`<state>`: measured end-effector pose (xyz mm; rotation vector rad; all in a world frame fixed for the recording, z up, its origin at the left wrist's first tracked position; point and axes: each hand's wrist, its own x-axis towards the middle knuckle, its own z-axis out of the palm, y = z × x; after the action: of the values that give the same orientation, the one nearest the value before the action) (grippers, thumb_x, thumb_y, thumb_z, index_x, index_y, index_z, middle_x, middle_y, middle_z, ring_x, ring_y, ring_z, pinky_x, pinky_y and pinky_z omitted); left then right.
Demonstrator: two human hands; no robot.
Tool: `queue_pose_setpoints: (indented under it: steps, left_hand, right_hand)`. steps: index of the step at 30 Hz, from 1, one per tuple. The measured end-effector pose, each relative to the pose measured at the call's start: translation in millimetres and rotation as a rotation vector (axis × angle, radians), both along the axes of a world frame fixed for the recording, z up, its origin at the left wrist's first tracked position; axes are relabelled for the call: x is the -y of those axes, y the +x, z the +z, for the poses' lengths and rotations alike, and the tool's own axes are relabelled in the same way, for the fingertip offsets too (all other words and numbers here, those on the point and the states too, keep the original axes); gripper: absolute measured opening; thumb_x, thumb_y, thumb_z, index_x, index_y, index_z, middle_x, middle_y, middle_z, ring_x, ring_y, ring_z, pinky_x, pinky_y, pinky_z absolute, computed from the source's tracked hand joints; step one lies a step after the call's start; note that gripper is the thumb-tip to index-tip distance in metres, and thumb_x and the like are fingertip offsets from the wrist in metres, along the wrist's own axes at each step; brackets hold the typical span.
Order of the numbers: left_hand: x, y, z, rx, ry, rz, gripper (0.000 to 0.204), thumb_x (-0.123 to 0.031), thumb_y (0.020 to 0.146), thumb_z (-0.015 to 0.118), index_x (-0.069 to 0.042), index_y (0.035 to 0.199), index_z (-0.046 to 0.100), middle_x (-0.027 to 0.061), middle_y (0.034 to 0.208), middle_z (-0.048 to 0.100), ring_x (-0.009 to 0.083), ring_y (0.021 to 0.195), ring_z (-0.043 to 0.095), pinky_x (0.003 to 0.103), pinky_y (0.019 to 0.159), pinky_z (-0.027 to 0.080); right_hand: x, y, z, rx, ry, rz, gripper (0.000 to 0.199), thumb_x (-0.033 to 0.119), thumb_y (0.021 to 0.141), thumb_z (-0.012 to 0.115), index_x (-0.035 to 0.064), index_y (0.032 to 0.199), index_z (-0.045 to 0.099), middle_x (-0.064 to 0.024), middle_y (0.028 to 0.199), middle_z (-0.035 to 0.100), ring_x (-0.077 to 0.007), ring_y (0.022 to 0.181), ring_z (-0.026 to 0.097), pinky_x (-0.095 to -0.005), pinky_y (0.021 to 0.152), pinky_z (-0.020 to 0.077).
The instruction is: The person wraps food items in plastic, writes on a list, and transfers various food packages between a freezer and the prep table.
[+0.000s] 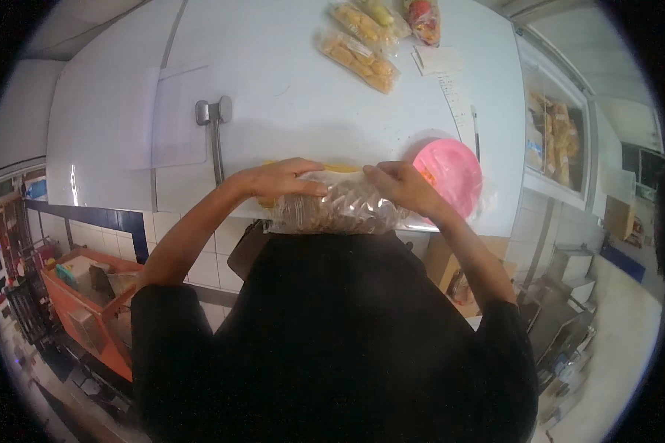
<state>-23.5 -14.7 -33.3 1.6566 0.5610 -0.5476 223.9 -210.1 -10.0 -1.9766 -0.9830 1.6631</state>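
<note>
A clear plastic bag [340, 210] with brownish contents lies across the near edge of the white surface, close against my body. My left hand [284, 179] rests along its left top edge, fingers and thumb closed on the plastic. At the right end of that edge, my right hand [406, 186] pinches the bag between bent fingers. Something yellow [340, 167] shows just beyond the bag, partly covered by it and the hands. What exactly fills the bag cannot be made out. A pink round plate [451, 176] sits right beside my right hand, with small orange bits on it.
Packed clear bags of yellowish food [360, 61] lie at the far side, near a bag with red contents [424, 21]. A paper slip [454, 96] and a pen [476, 133] lie beyond the plate. A metal latch handle [215, 118] stands up at left. An orange bin [89, 310] is lower left.
</note>
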Motion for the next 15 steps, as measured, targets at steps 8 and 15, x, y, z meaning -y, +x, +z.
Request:
queue_pose_setpoints:
  steps: [8,15]
  left_hand:
    - [18.3,-11.5,33.1,0.388,0.335,-0.17,0.098,-0.04,0.072,0.094,-0.002,0.15,0.048,0.0248,0.148,0.054,0.0392,0.138,0.052,0.047,0.115,0.043]
    - [2.3,-14.8,11.5,0.335,0.045,0.049,0.081,-0.024,0.075,0.092,0.001,0.144,0.056,0.0191,0.134,0.067,0.0304,0.123,0.065,0.043,0.109,0.048]
  right_hand:
    - [-2.9,4.0,-0.5,-0.032,-0.295,-0.134,0.067,0.053,0.107,0.05,-0.0076,0.128,0.068,-0.0201,0.096,0.073,-0.0267,0.087,0.069,-0.0405,0.082,0.0559]
    - [42.8,-13.5,-17.9,0.187,0.928,-0.118,0.058,0.044,0.102,0.052,-0.004,0.134,0.063,-0.026,0.118,0.067,-0.0432,0.114,0.065,-0.0474,0.107,0.0461]
